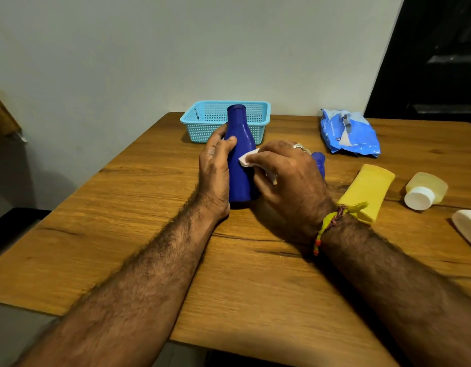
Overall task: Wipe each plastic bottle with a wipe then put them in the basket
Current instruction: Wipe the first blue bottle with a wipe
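A dark blue plastic bottle (241, 144) stands upright on the wooden table (149, 260), in front of a light blue mesh basket (261, 115). My left hand (216, 170) grips the bottle's left side. My right hand (290, 181) presses a white wipe (247, 159) against the bottle's right side. A smaller blue bottle (318, 161) is mostly hidden behind my right hand. To the right lie a yellow bottle (368, 190), a pale yellow bottle with a white cap (425, 190) and a white bottle (467, 226) cut off by the frame edge.
A blue pack of wipes (348, 135) lies at the back right of the table. The basket stands against the grey wall (176, 49). A dark doorway (440, 62) is at the far right. The table's front edge runs below my forearms.
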